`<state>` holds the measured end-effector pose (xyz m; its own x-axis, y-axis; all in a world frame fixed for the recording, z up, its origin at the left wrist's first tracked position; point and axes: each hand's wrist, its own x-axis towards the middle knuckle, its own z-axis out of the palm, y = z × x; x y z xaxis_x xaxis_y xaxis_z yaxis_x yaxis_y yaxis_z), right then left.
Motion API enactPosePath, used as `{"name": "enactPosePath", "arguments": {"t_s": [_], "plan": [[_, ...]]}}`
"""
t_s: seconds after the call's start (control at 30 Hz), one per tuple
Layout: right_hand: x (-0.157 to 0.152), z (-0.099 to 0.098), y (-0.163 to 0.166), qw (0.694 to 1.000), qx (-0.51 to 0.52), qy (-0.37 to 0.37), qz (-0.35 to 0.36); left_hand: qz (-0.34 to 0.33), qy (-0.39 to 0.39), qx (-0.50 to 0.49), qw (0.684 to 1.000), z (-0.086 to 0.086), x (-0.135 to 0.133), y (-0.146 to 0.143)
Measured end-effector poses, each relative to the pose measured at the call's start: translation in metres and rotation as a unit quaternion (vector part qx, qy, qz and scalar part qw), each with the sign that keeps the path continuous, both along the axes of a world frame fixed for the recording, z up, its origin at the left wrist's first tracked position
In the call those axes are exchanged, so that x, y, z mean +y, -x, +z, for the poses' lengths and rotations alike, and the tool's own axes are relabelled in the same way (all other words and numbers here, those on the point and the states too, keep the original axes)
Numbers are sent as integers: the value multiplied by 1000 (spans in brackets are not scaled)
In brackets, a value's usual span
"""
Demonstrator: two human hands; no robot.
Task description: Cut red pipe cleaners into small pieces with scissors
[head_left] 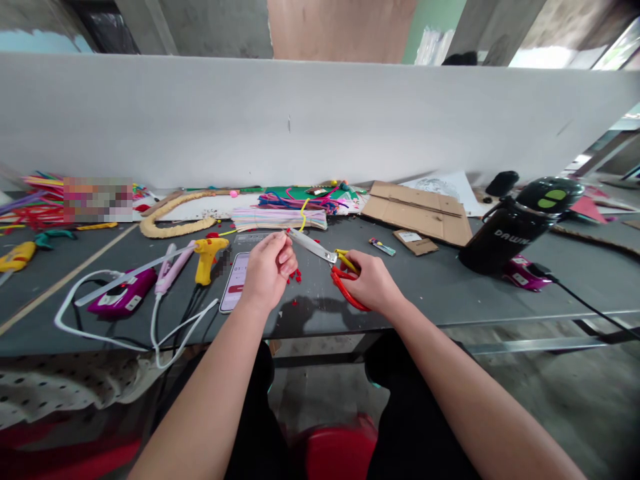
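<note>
My right hand (373, 281) grips a pair of scissors (314, 247) by handles that look yellow and red. Their silver blades point left, and the tips reach the fingertips of my left hand (270, 267). That hand is closed in a pinch, with a tiny bit of red showing at the fingertips; what kind of piece it is I cannot make out. Small red scraps (299, 275) lie on the grey table below and between my hands. Just left of my left hand, a phone (234, 283) lies partly covered by it, its screen lit.
On the left are a yellow glue gun (209, 259), a purple power strip (125, 293) and a looped white cable (70, 310). Behind my hands lie bundled pale strips (280, 218). Cardboard (417, 210) and a black bottle (515, 230) stand to the right, before a white partition (320, 127).
</note>
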<state>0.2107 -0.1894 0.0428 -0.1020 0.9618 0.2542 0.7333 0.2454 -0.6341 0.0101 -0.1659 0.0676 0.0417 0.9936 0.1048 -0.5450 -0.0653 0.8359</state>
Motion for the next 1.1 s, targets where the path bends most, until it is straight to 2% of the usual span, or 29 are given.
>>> {"name": "enactPosePath", "arguments": {"t_s": [0.2, 0.5, 0.9, 1.1], "plan": [[3, -1, 0, 1000, -8, -2, -1, -29, 11, -17, 999, 0, -1, 2], [5, 2, -1, 1000, -17, -3, -14, -88, 81, -83, 989, 3, 0, 4], [11, -3, -4, 992, 65, 43, 95, -114, 48, -96, 988, 5, -3, 6], [10, -2, -4, 992, 67, 45, 92, -107, 48, -94, 989, 4, -3, 6]]}}
